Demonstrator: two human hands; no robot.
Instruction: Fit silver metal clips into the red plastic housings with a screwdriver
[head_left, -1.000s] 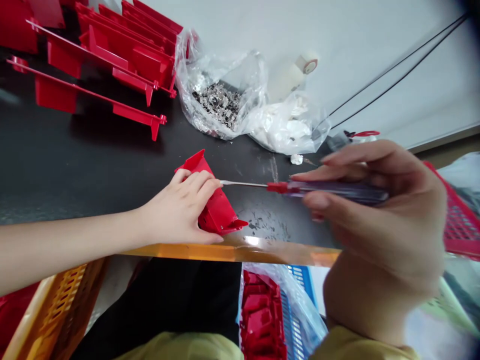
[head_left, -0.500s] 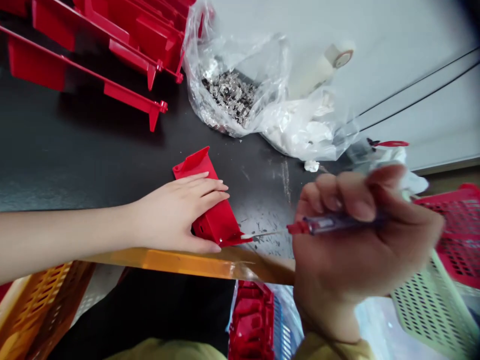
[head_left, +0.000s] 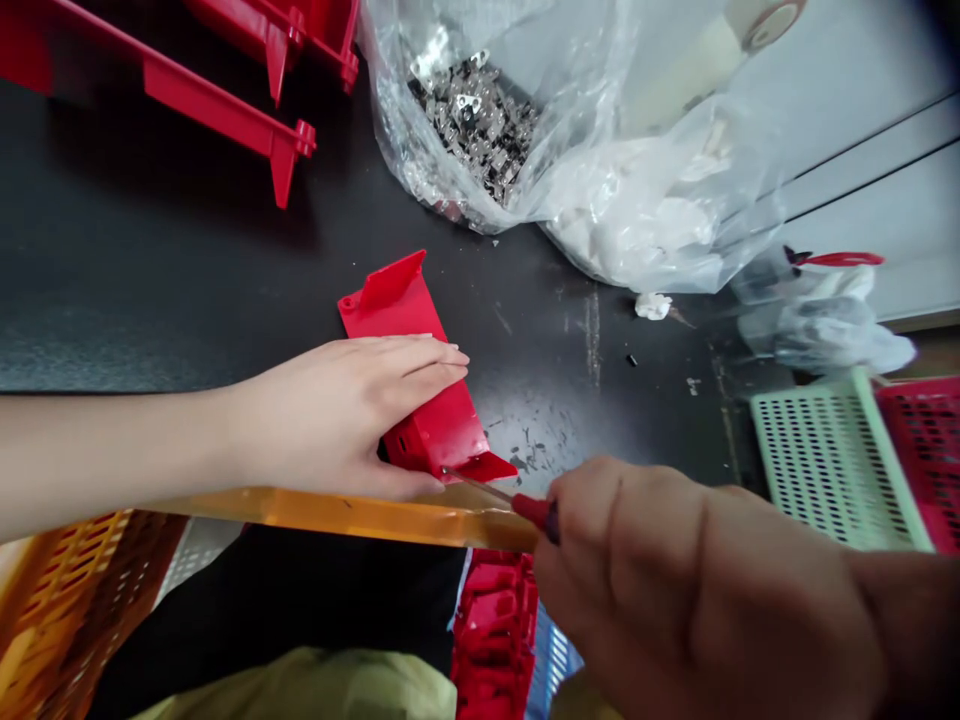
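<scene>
A red plastic part (head_left: 442,420) lies slanted at the near edge of the dark table, with upright flaps at both ends. My left hand (head_left: 352,415) is wrapped over its middle, fingers on top and thumb along the near side. My right hand (head_left: 660,570) is closed around a screwdriver (head_left: 534,508) with a red collar and thin metal shaft. The shaft's tip touches the part's near right corner, beside the end flap. Most of the handle is hidden inside my right fist.
Long red plastic pieces (head_left: 217,100) stand at the back left. Behind the part are a clear bag of metal pieces (head_left: 487,130) and a bag of white pieces (head_left: 637,210). Green (head_left: 840,460) and red baskets are at the right. An orange strip (head_left: 315,510) edges the table.
My right hand has turned palm down and brought the screwdriver tip from beside the flap onto the red part's corner. The view has shifted closer; my left hand still holds the part.
</scene>
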